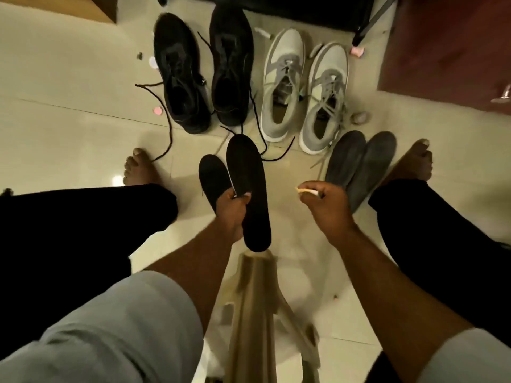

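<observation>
Left hand (233,208) grips both black insoles (249,172) together, raised off the floor (69,78), probably for wiping. Right hand (327,207) pinches a small pale pad (307,191) beside them. Grey insoles (359,164) lie paired by the right foot. Beyond, black shoes (204,73) and grey shoes (301,87) stand with laces loosened, leaving the openings accessible.

A single wide-angle view, worn on the person's head, faces forward and steeply down at the floor (69,78). It sits close above the black insoles (246,183) at mid-frame. The black shoes (179,70) and grey shoes (282,87) lie farther off, toward the top edge.
</observation>
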{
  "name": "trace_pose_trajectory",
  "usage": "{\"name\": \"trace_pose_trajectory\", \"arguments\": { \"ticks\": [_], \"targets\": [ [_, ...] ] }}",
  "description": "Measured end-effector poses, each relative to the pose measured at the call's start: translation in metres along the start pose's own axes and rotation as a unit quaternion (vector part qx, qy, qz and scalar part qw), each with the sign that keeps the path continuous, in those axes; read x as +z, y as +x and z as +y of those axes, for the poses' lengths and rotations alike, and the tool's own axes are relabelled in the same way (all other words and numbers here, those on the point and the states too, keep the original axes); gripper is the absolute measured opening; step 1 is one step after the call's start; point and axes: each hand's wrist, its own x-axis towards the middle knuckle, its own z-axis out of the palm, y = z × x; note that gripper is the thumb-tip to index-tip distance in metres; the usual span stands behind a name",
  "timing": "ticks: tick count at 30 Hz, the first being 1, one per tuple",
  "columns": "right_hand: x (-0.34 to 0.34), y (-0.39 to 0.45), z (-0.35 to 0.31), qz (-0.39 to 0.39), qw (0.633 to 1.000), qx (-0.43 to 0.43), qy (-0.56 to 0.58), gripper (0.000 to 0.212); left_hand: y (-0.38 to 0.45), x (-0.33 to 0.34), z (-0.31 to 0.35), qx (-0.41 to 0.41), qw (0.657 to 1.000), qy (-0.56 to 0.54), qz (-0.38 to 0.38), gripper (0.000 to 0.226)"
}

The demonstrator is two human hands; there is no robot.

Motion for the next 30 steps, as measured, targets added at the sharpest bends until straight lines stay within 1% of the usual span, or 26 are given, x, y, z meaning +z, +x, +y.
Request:
{"name": "trace_pose_trajectory", "arguments": {
  "ticks": [2,5,8,9,10,11,12,13,14,15,17,18,20,22,24,26,28,29,30],
  "targets": [
    [0.002,0.032,0.031,0.006,0.999,0.041,-0.007,0.011,0.035,0.005,-0.013,-0.015,0.999,0.035,0.036,0.024],
    [0.003,0.067,0.068,0.015,0.991,0.131,0.020,0.014,0.079,0.015,-0.025,-0.026,0.995,0.067,0.062,0.024],
    [-0.002,0.095,0.086,0.036,0.983,0.171,0.054,0.013,0.112,0.020,-0.029,-0.036,0.991,0.103,0.079,0.040],
    [-0.005,0.104,0.090,0.042,0.980,0.182,0.064,0.012,0.118,0.022,-0.031,-0.020,0.987,0.128,0.099,0.045],
    [-0.008,0.111,0.093,0.055,0.976,0.197,0.072,0.012,0.121,0.023,-0.032,0.013,0.973,0.179,0.141,0.048],
    [-0.013,0.117,0.097,0.080,0.971,0.209,0.081,0.012,0.119,0.029,-0.033,0.061,0.945,0.254,0.197,0.050],
    [-0.017,0.123,0.102,0.112,0.965,0.218,0.090,0.012,0.114,0.035,-0.036,0.117,0.909,0.320,0.241,0.047],
    [-0.019,0.126,0.106,0.147,0.957,0.227,0.105,0.013,0.105,0.042,-0.037,0.173,0.887,0.348,0.250,0.041],
    [-0.022,0.129,0.110,0.181,0.946,0.238,0.126,0.013,0.099,0.058,-0.039,0.205,0.891,0.344,0.213,0.033],
    [-0.024,0.131,0.115,0.208,0.934,0.247,0.155,0.013,0.093,0.077,-0.040,0.210,0.910,0.325,0.151,0.026],
    [-0.028,0.133,0.123,0.246,0.905,0.272,0.214,0.011,0.087,0.121,-0.043,0.173,0.934,0.313,0.014,0.023],
    [-0.030,0.133,0.126,0.258,0.892,0.282,0.242,0.012,0.089,0.144,-0.044,0.153,0.941,0.302,-0.032,0.026],
    [-0.036,0.134,0.132,0.275,0.870,0.291,0.287,0.013,0.096,0.187,-0.044,0.118,0.949,0.280,-0.086,0.032],
    [-0.042,0.138,0.136,0.286,0.868,0.292,0.281,0.013,0.102,0.218,-0.045,0.115,0.942,0.297,-0.108,0.026],
    [-0.046,0.142,0.137,0.295,0.865,0.294,0.281,0.014,0.103,0.236,-0.045,0.121,0.937,0.310,-0.102,0.018],
    [-0.050,0.143,0.139,0.294,0.853,0.302,0.307,0.018,0.103,0.247,-0.045,0.115,0.942,0.306,-0.080,0.028],
    [-0.051,0.141,0.141,0.283,0.853,0.302,0.318,0.017,0.104,0.247,-0.045,0.107,0.944,0.304,-0.069,0.039],
    [-0.052,0.140,0.140,0.279,0.854,0.301,0.320,0.015,0.106,0.244,-0.045,0.100,0.944,0.304,-0.080,0.040],
    [-0.053,0.137,0.138,0.276,0.852,0.301,0.326,0.014,0.106,0.240,-0.045,0.089,0.946,0.296,-0.096,0.035]
  ]
}}
